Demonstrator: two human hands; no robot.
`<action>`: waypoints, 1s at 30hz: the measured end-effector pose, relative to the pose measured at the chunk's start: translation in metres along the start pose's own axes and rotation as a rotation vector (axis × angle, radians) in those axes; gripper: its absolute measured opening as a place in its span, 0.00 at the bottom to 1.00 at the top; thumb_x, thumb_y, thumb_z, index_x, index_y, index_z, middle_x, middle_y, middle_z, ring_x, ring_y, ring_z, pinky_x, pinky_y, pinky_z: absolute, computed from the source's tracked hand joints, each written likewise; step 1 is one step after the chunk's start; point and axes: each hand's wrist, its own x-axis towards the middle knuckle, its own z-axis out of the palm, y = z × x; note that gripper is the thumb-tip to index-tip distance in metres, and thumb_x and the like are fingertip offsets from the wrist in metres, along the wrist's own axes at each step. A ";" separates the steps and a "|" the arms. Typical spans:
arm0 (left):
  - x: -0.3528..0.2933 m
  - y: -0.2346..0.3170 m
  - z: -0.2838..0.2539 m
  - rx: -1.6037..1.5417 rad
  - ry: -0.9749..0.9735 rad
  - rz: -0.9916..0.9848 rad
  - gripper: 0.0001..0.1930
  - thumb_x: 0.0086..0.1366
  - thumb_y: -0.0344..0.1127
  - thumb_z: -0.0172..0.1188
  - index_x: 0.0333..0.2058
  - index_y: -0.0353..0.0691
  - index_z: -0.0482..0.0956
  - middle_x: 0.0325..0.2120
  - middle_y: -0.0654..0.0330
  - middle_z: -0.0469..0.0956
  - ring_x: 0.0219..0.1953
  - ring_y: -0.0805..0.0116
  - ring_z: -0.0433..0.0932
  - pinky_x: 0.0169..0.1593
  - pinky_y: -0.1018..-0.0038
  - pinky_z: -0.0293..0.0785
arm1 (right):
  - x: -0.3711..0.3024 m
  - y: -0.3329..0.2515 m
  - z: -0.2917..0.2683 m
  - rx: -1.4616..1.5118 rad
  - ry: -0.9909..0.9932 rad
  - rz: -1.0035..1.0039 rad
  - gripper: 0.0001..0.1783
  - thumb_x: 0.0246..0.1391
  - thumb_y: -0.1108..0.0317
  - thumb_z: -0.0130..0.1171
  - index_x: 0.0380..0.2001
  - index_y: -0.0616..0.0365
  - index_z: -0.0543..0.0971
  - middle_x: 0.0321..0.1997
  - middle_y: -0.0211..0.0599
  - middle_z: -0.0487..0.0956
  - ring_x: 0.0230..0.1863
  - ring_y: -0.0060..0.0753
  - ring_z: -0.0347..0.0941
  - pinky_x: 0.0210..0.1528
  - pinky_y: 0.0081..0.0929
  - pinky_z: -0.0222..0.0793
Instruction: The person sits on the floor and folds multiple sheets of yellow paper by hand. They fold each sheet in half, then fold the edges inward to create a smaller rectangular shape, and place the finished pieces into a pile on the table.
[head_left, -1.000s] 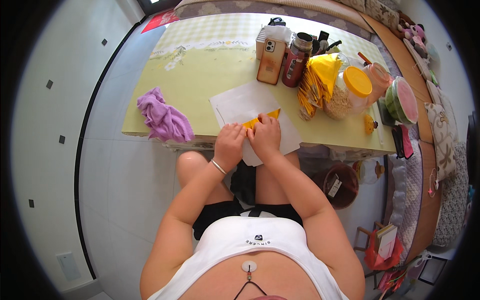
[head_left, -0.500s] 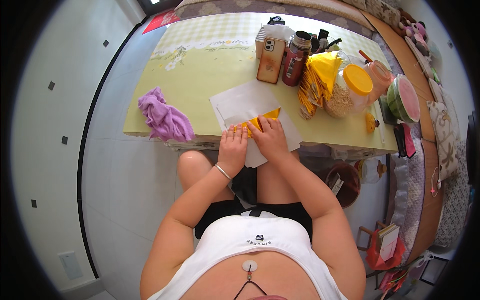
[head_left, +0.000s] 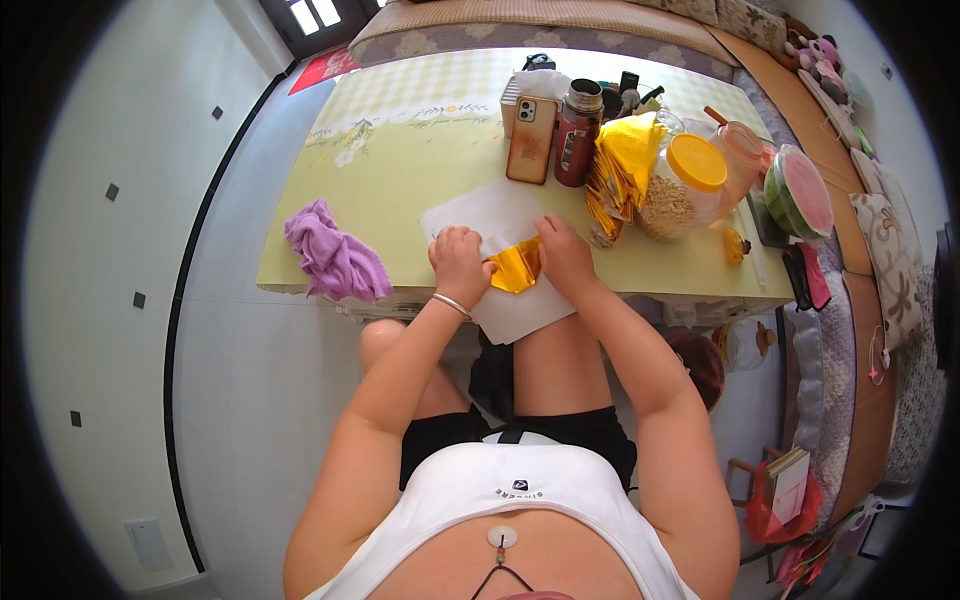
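A shiny gold foil paper (head_left: pixel 516 267) spans the gap between my hands, just above white sheets (head_left: pixel 525 312) at the table's near edge. My left hand (head_left: pixel 460 266) is closed on the foil's left end, fingers curled and thumb against it. At the other end, my right hand (head_left: pixel 566 256) pinches the foil near its upper right corner. The fingertips partly cover both ends of the foil. The white sheets stick out past the table edge over my lap.
On the table (head_left: pixel 390 180) lies a crumpled purple cloth (head_left: pixel 335 255) at left. A phone (head_left: pixel 531 140), a red thermos (head_left: pixel 578 135), folded gold papers (head_left: pixel 625 165), a yellow-lidded jar (head_left: pixel 690 185) and a cut watermelon (head_left: pixel 800 195) stand at the far right. A bin (head_left: pixel 700 368) is below.
The narrow, folded-looking gold strip now shows as a broader piece of foil. My hands have moved apart and up slightly, from lying flat on it to gripping its ends.
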 end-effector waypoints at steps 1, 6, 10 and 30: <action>0.004 -0.002 0.002 0.014 -0.028 -0.048 0.20 0.46 0.40 0.75 0.37 0.43 0.80 0.39 0.58 0.77 0.52 0.53 0.70 0.57 0.57 0.62 | 0.006 0.003 -0.001 -0.053 0.066 -0.087 0.30 0.52 0.77 0.54 0.61 0.53 0.73 0.61 0.34 0.75 0.60 0.43 0.71 0.60 0.39 0.68; 0.034 -0.002 -0.006 0.045 -0.367 -0.165 0.26 0.44 0.40 0.76 0.43 0.39 0.79 0.34 0.55 0.79 0.51 0.50 0.72 0.55 0.55 0.67 | 0.034 0.015 0.008 -0.193 0.156 -0.466 0.33 0.49 0.78 0.54 0.62 0.53 0.72 0.53 0.34 0.77 0.63 0.44 0.67 0.75 0.47 0.48; 0.030 0.005 -0.012 0.077 -0.247 0.066 0.18 0.46 0.34 0.71 0.38 0.39 0.80 0.31 0.54 0.79 0.44 0.50 0.76 0.46 0.56 0.72 | 0.048 -0.004 -0.017 -0.255 -0.316 -0.475 0.34 0.50 0.76 0.57 0.64 0.51 0.71 0.53 0.35 0.79 0.63 0.42 0.67 0.76 0.48 0.46; -0.048 0.001 -0.013 0.057 0.073 0.264 0.13 0.55 0.29 0.60 0.40 0.31 0.81 0.41 0.49 0.82 0.44 0.53 0.80 0.50 0.61 0.76 | -0.015 0.048 -0.012 0.048 -0.177 -0.336 0.34 0.56 0.59 0.59 0.65 0.59 0.69 0.73 0.42 0.65 0.75 0.43 0.56 0.77 0.46 0.46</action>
